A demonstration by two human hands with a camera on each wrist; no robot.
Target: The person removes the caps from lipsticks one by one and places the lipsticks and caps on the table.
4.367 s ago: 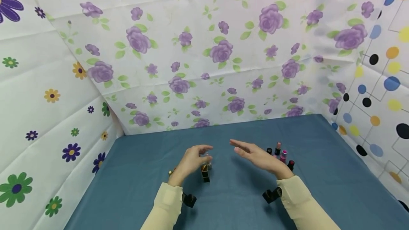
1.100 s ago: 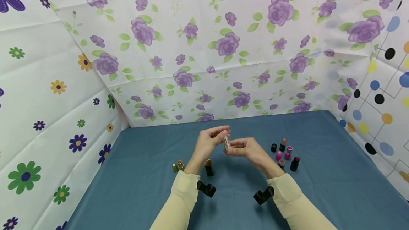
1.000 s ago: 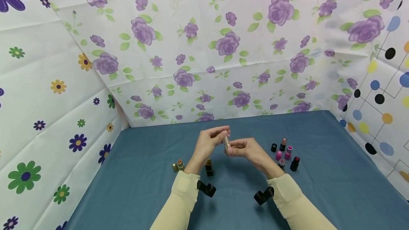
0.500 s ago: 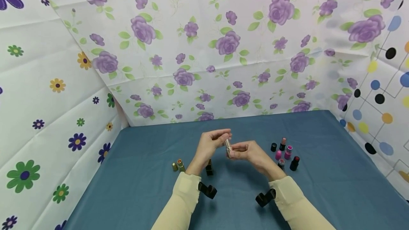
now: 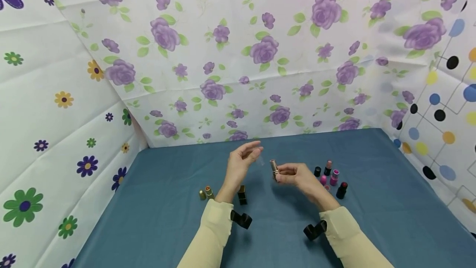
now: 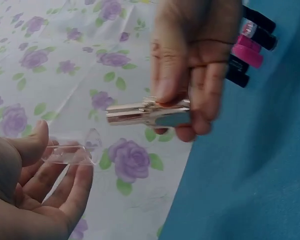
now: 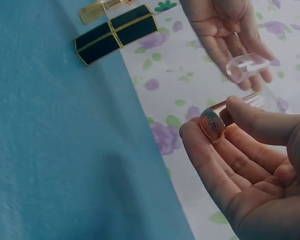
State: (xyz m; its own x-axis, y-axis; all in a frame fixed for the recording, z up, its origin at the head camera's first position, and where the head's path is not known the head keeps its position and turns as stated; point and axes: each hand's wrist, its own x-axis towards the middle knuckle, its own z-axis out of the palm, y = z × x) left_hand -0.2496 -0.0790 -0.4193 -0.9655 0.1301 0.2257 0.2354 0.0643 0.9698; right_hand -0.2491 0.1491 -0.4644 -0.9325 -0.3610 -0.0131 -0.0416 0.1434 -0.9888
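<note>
My right hand point(image 5: 300, 178) pinches a shiny rose-gold lipstick tube point(image 5: 273, 166) between thumb and fingers. In the left wrist view the lipstick tube point(image 6: 129, 114) lies level, its wider base in the fingers. The right wrist view shows the labelled end of the tube point(image 7: 212, 126). My left hand point(image 5: 238, 166) holds a clear plastic cap point(image 6: 70, 154) between thumb and fingertips. Cap and tube are apart, with a small gap between them. In the head view the see-through cap is barely visible.
Left on the blue cloth point(image 5: 171, 226) stand an uncapped gold lipstick point(image 5: 209, 192), its gold cap point(image 5: 202, 195) and a black-and-gold lipstick point(image 5: 242, 195). At right are a dark red lipstick point(image 5: 341, 190), a pink lipstick point(image 5: 334, 177), a nude lipstick point(image 5: 328, 167) and a black cap point(image 5: 317, 171).
Earlier both hands were raised apart, then met at the lipstick. Since half a second ago the clear cap has come off; the left hand moved up-left with it, the right hand rightward with the tube.
</note>
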